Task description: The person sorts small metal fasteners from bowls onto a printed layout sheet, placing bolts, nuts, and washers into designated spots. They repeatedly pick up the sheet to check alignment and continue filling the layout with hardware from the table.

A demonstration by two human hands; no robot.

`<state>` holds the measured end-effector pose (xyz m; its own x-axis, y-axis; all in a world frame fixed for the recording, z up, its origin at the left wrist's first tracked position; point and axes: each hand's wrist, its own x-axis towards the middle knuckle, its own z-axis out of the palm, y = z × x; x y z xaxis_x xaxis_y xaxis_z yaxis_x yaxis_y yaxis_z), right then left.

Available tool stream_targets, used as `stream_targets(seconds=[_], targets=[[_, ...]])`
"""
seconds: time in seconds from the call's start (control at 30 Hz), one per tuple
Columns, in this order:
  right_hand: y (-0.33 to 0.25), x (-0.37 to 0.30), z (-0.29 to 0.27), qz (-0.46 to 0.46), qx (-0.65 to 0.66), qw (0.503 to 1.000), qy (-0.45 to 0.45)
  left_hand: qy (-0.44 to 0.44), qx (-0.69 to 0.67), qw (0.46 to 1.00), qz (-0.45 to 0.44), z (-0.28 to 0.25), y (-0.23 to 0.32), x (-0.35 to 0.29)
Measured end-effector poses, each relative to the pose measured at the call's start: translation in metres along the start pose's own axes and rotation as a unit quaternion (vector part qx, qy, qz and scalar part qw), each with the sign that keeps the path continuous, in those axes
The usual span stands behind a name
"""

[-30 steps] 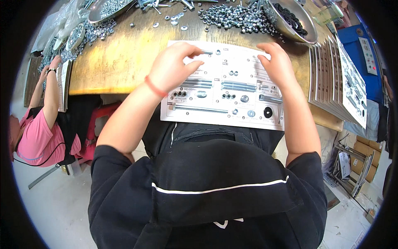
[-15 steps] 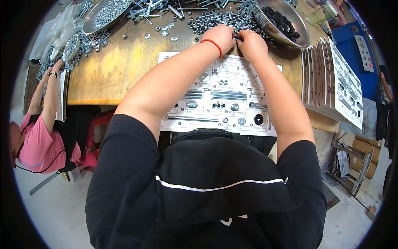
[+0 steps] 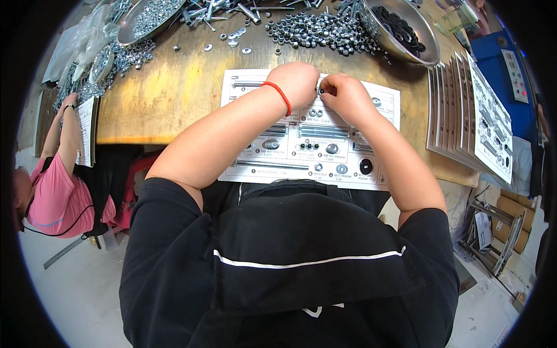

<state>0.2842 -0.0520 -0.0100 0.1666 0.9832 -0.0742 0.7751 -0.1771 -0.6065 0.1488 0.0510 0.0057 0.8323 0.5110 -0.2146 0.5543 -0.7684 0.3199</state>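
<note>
Both of my hands are over the upper part of a printed hardware sheet [image 3: 232,156] with pictures of fasteners in boxes. My left hand [image 3: 295,82], below a red wrist cord, is closed with fingers curled down; what they hold, if anything, is hidden. My right hand [image 3: 347,97] is closed in a pinch of thumb and forefinger. A small dark-topped nut [image 3: 322,91] shows at its fingertips, close to the left hand. Beyond the sheet lies a heap of similar nuts [image 3: 319,33], apart from both hands.
Behind the nuts, a metal bowl [image 3: 429,43] holds black rings. Bolts [image 3: 243,11] and washers [image 3: 233,43] lie farther back. Another bowl [image 3: 125,35] holds shiny small parts. Folded printed sheets [image 3: 447,110] stand at right. At left, a person in pink [image 3: 67,197] reaches into loose hardware.
Both hands have come back toward me from the nut heap to the upper part of the sheet. The heap now shows uncovered.
</note>
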Motion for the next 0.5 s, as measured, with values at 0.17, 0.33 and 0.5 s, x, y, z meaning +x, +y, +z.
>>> stream_targets(seconds=[0.17, 0.33, 0.5], targets=[[0.002, -0.008, 0.002, -0.022, -0.017, 0.999, 0.034, -0.009, -0.032, 0.999, 0.001, -0.001, 0.001, -0.004], [-0.003, -0.037, -0.016, 0.017, 0.074, 0.992, 0.098, 0.111, -0.088, 0.989, -0.033, -0.028, -0.041, -0.009], [0.018, -0.084, -0.02, 0.073, 0.18, 0.965, 0.179, 0.266, -0.002, 0.958, -0.11, -0.046, -0.117, 0.038]])
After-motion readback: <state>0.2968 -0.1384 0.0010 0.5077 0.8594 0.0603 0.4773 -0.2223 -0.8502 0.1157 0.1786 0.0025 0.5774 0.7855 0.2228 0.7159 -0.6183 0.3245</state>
